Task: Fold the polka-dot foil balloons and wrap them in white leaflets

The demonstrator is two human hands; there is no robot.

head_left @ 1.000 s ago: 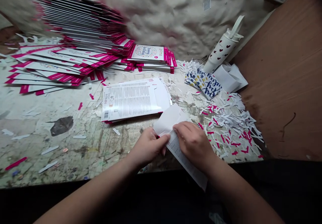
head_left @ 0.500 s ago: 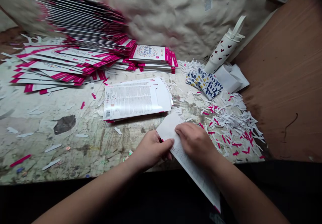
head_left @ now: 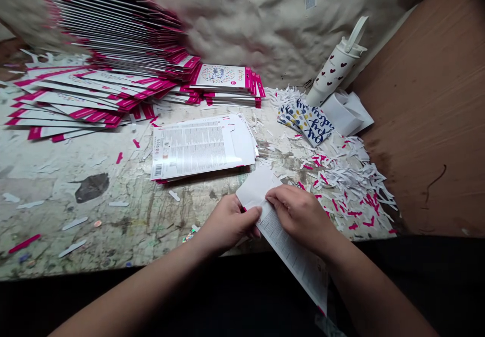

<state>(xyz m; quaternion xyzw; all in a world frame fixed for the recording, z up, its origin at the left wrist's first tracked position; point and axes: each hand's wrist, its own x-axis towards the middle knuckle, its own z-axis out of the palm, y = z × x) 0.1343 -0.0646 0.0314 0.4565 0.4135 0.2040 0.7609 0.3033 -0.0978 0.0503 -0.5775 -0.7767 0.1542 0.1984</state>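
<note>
A flat white printed card envelope [head_left: 299, 262] with small text and pink edging slants over the table's front edge. Its plain white flap end [head_left: 257, 184] points away from me. My left hand [head_left: 235, 222] grips the envelope's left edge, thumb on top. My right hand [head_left: 299, 210] has its fingers pinched together at the base of the flap, resting on the envelope. Just beyond lies a low stack of similar printed envelopes [head_left: 195, 147], barcode at the left.
Tall pink-and-white stacks [head_left: 125, 39] of envelopes stand at the back left, with a smaller pile [head_left: 223, 78] beside them. At right are a heart-patterned tumbler [head_left: 333, 71], folded patterned pieces [head_left: 308, 122] and heaped paper scraps [head_left: 341, 180]. A wooden panel [head_left: 428, 125] bounds the right side.
The camera view has shifted slightly. My right hand's fingers have moved a little at the flap, and the flap end looks slightly wider. My left hand keeps its hold.
</note>
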